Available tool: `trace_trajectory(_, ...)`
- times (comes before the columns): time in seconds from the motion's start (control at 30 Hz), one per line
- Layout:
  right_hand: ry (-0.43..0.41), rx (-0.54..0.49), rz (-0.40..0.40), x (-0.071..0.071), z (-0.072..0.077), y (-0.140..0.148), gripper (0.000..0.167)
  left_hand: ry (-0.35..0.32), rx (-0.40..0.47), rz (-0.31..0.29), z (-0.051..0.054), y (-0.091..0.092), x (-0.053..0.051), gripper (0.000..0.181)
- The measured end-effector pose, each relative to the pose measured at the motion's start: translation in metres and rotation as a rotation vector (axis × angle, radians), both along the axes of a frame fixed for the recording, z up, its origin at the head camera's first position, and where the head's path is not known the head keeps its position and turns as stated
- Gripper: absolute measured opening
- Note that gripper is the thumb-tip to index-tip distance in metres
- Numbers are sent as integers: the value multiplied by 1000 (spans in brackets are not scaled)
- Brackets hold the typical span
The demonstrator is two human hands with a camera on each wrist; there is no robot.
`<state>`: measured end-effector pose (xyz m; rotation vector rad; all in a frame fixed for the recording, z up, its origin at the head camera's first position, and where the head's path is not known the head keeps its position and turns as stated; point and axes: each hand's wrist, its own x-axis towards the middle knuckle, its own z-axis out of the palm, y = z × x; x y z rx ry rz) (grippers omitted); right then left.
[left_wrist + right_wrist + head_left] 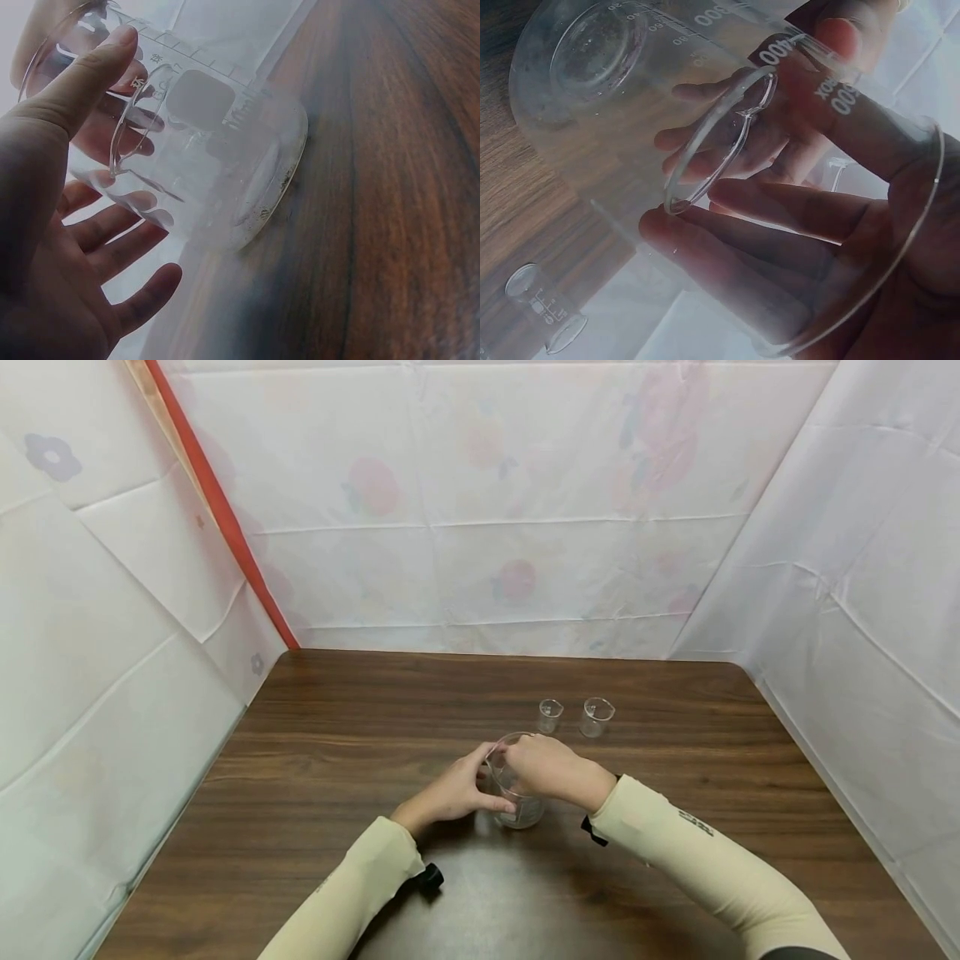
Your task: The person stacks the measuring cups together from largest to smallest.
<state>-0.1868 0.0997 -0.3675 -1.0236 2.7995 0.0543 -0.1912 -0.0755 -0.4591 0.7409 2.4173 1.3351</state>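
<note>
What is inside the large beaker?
A smaller beaker, held by the right hand. In the head view, that hand covers part of the interior, hiding what lies beneath.

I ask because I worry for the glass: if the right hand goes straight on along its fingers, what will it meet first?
Most likely the inner beaker, standing inside the large beaker: the right hand seems to touch its rim. The large beaker's base probably follows; depth through glass is unclear.

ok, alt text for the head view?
At a dark wood table, a person's left hand holds a large glass beaker while the right hand reaches in through its mouth. Two small beakers stand beyond; white patterned sheeting hangs behind.
</note>
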Motion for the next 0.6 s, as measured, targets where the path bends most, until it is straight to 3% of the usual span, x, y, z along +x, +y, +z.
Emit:
trace_trajectory(0.33, 30, -48, 64, 1, 10, 10, 29, 6, 0, -6, -2, 1, -1, 87)
trace_trajectory(0.6, 16, -70, 104, 0, 19, 14, 43, 28, 42, -11, 1, 1, -1, 83)
